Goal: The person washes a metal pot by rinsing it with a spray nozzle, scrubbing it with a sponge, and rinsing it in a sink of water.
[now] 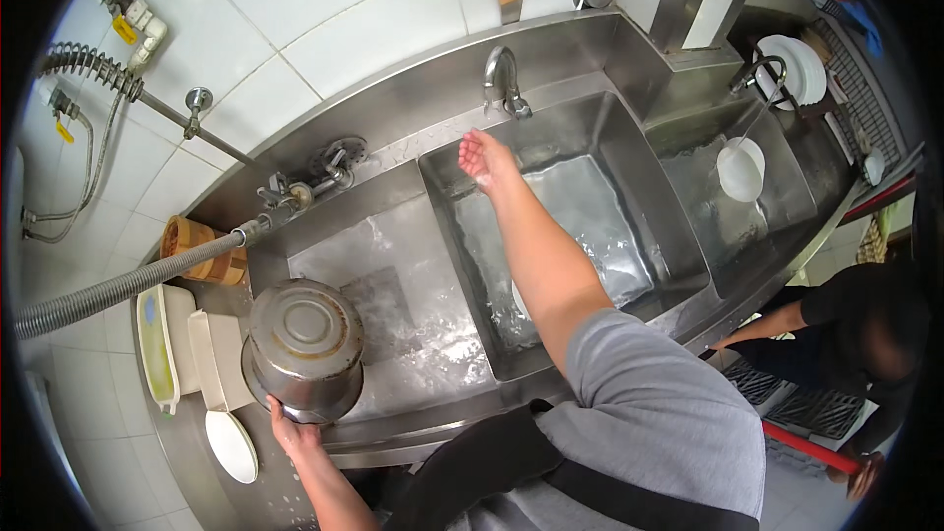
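A dented stainless steel pot [306, 339] stands upside down at the left end of the sink, its stained base facing up. My left hand [296, 436] grips its rim on the near side, the thumb against the metal. Over the far left edge of the water-filled middle basin [582, 199], my right hand [487, 161] is raised with nothing in it, fingers loosely curled and palm partly showing. It is just below and left of a curved faucet [504, 81], not touching it. Part of a white dish [519, 300] shows in the water beside my right forearm.
A flexible metal hose [133, 284] crosses the left side. Bamboo steamers [203, 251], a cream container [219, 361] and a white oval dish [231, 447] stand left. Water runs onto white bowls [740, 169] in the right basin. Another person [855, 332] bends at the right.
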Demonstrator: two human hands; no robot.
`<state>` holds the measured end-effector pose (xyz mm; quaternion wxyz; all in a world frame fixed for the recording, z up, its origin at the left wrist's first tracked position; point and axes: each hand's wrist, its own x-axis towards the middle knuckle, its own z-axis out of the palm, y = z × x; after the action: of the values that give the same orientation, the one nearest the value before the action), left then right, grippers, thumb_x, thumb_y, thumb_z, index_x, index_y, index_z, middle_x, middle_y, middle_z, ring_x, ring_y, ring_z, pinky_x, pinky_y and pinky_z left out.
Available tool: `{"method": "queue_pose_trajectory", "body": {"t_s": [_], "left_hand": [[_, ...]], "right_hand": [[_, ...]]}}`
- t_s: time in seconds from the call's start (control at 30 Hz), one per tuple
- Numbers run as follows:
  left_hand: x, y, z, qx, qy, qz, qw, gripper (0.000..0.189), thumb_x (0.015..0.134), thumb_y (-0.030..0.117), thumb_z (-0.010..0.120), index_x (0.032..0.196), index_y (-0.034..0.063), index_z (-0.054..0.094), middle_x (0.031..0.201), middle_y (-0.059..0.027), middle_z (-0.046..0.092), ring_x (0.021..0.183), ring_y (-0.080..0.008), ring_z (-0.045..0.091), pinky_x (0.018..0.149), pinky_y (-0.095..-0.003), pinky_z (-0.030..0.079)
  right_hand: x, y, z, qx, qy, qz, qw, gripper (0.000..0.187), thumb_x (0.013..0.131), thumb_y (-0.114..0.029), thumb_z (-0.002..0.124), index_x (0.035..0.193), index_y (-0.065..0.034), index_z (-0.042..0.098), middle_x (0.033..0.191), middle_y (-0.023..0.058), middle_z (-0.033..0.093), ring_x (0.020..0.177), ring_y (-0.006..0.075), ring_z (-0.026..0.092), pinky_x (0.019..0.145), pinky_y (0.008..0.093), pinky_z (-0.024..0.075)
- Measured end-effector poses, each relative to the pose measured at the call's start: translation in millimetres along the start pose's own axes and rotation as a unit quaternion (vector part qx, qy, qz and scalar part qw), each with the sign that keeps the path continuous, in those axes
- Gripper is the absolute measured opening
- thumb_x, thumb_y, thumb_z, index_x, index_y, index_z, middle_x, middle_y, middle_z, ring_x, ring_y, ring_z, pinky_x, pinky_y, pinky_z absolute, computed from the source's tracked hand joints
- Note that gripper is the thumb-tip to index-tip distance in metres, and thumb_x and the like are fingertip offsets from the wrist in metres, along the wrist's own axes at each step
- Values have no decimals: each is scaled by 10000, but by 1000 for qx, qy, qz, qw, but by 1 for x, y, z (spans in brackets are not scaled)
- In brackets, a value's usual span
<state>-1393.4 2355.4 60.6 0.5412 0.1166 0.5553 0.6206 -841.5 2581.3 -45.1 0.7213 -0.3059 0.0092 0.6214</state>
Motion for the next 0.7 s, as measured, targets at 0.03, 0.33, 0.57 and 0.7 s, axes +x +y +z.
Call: {"method": "queue_pose_trajectory", "body": {"t_s": [0.03, 0.33, 0.57, 0.7], "left_hand": [[1, 1, 0, 4, -4, -1, 1000, 514, 1019, 396, 505, 1358, 11, 470, 1374, -139, 529, 1226, -322, 533, 1052, -520, 427], [-2, -7, -15, -10, -5, -2, 1000, 539, 1017, 389, 512, 1372, -13, 449, 1396, -150, 510, 1233, -344, 530, 1048, -534, 431], [-6, -11, -34, -20, 12, 0, 1000, 498, 1031, 370, 482, 1377, 13, 456, 1373, -144, 542, 1207, -323, 558, 1033, -502, 458], [-8, -16, -27, -18, 2, 19, 1000, 483, 1017, 345, 504, 1336, -15, 460, 1254, -202, 583, 1114, -390, 597, 994, -547, 481]], "right_hand": [[2, -2, 7, 10, 0, -1, 1000, 189, 954, -230, 608, 918, -45, 591, 746, 60, 599, 668, 180, 590, 600, 317, 519], [23, -32, 12, 100, 7, -93, 991, 128, 927, -151, 535, 829, -86, 483, 642, 44, 450, 593, 167, 523, 450, 274, 396], [-1, -31, 14, 64, -118, -23, 991, 180, 961, -185, 573, 822, -92, 505, 615, 36, 437, 554, 163, 500, 443, 284, 393], [22, -26, -6, -32, -109, 7, 994, 194, 954, -215, 587, 803, -107, 532, 645, 24, 514, 534, 143, 480, 445, 281, 383]]}}
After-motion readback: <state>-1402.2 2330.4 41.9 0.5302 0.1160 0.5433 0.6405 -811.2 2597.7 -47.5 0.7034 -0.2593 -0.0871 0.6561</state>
